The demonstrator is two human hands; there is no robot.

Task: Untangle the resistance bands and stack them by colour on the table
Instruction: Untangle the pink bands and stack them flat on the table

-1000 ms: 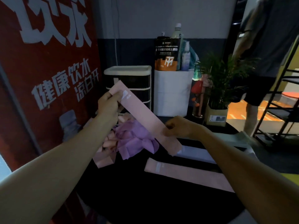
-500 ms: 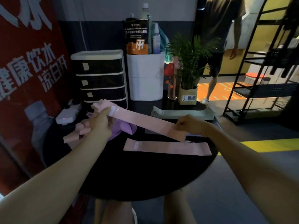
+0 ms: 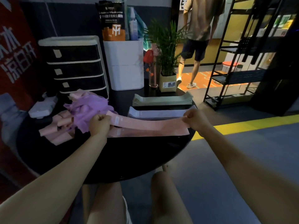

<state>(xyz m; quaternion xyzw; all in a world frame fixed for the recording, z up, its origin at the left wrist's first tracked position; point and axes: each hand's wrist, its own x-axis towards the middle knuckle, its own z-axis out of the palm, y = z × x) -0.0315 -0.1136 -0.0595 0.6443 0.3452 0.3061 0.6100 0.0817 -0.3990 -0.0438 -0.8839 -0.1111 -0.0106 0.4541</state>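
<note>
Both hands hold 1 pink band (image 3: 145, 122) stretched flat above the right half of the round black table (image 3: 129, 159). The left hand (image 3: 99, 124) has its fingers curled into a fist round the band's left end, beside a small white label; the right hand (image 3: 195, 119) pinches the right end between thumb and curled fingers, at the table's right edge. Directly beneath lies 1 more pink band (image 3: 153, 134) flat on the table, partly covered by the held one. Behind them toward the far edge sit 1 pale lilac stack (image 3: 158, 113) and 1 pale green stack (image 3: 161, 100); how many bands each holds cannot be counted. At the left edge, 1 tangled heap mixes purple bands (image 3: 87, 109) with rolled pink bands (image 3: 56, 130); their number is hard to make out in the dim light. Along the far edge stand 1 drawer unit (image 3: 74, 65) with 4 drawers, 1 white box (image 3: 124, 65) and 1 potted plant (image 3: 167, 62). 1 other person (image 3: 199, 29) stands beyond, head cut off by the frame.
</note>
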